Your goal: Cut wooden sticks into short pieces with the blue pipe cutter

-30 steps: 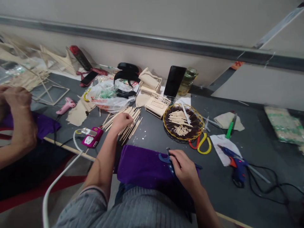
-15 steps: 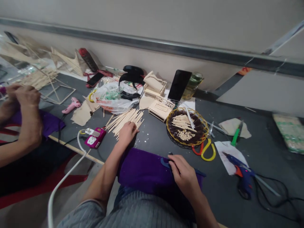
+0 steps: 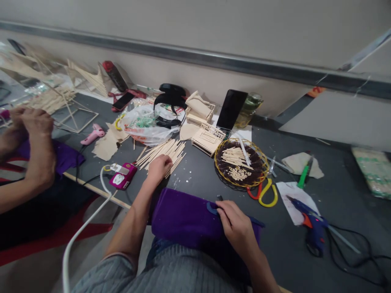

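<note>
- Gripping a blue tool (image 3: 211,208) in the right hand (image 3: 236,221), fingers closed round it, on the near side of the basket (image 3: 258,165).
- Reaching with the left hand (image 3: 159,169) to the loose sticks (image 3: 172,148), left of the basket; fingers bent and drawn together, but cannot tell about a grip on any stick.
- Fanned out on the dark surface (image 3: 336,171), left of the basket and apart from it: the loose sticks, partly covered by the left hand.
- Spread under the right hand and tool, on the near side of the basket: a purple cloth (image 3: 183,215).
- Lying inside the basket: short sticks (image 3: 233,158), tiny pieces (image 3: 239,173) below them and a white pen (image 3: 244,152) at a slant.
- Just beside the basket, at its near right: yellow and red handles (image 3: 269,195).
- Farther right of the basket: a blue glue gun (image 3: 316,232), its nozzle over a sheet of paper (image 3: 295,199).
- Just left of the basket: a wooden model (image 3: 207,140).
- Behind the basket: a phone (image 3: 232,108), leaning, with a jar (image 3: 249,110) beside it.
- Far left of the basket: a co-worker's hands (image 3: 38,120), close together.
</note>
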### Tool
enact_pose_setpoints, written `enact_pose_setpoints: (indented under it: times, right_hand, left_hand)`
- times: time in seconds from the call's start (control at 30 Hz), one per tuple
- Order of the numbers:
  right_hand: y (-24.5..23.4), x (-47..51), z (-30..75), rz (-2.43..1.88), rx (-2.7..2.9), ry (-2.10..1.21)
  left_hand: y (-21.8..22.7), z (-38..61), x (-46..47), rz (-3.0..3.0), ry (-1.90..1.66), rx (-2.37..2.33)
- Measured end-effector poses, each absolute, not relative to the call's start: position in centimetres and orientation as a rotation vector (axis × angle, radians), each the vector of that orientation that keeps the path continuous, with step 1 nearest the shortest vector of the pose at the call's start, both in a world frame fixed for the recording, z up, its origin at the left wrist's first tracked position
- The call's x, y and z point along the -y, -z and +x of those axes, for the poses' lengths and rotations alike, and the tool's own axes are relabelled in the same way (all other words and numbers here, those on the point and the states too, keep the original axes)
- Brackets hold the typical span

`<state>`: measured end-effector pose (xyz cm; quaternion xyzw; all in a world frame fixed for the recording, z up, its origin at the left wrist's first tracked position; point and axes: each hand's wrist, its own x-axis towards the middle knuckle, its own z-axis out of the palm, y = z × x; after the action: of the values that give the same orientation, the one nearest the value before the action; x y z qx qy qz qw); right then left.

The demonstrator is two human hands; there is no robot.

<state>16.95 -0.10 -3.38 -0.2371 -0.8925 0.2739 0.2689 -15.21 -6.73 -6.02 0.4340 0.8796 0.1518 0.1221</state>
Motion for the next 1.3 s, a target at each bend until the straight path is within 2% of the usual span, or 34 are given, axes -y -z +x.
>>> enact_pose_setpoints:
  times: [0.33, 0.5, 0.63, 0.73, 0.9, 1.0, 1.1, 1.3]
  right_hand:
    - [3.3, -0.1, 17.6, -0.681, 2.403, -0.755]
    - [3.5, -0.1, 17.7, -0.675, 2.418, -0.740]
    - [3.7, 0.0, 17.5, -0.663, 2.423, -0.738]
    - [3.6, 0.0, 17.3, -0.655, 2.438, -0.753]
    - [3.2, 0.0, 17.3, -0.648, 2.446, -0.752]
    - [3.1, 0.0, 17.6, -0.655, 2.448, -0.753]
    - [3.2, 0.0, 17.9, -0.662, 2.462, -0.742]
    - [3.3, 0.2, 17.8, -0.614, 2.487, -0.747]
  left_hand:
    - [5.7, -15.5, 6.4, 1.224, -0.453, -2.562]
    - [5.9, -14.6, 7.5, 1.289, -0.604, -2.734]
    - [7.2, -13.1, 8.1, 1.524, -0.402, -2.657]
    - [8.1, -12.2, 7.6, 1.490, -0.260, -2.624]
    - [7.8, -12.7, 6.7, 1.476, -0.369, -2.618]
    - [6.9, -14.7, 6.7, 1.362, -0.469, -2.750]
    - [6.0, -17.4, 6.9, 0.998, -0.374, -3.032]
    - [5.3, -20.6, 6.9, 0.781, -0.197, -3.043]
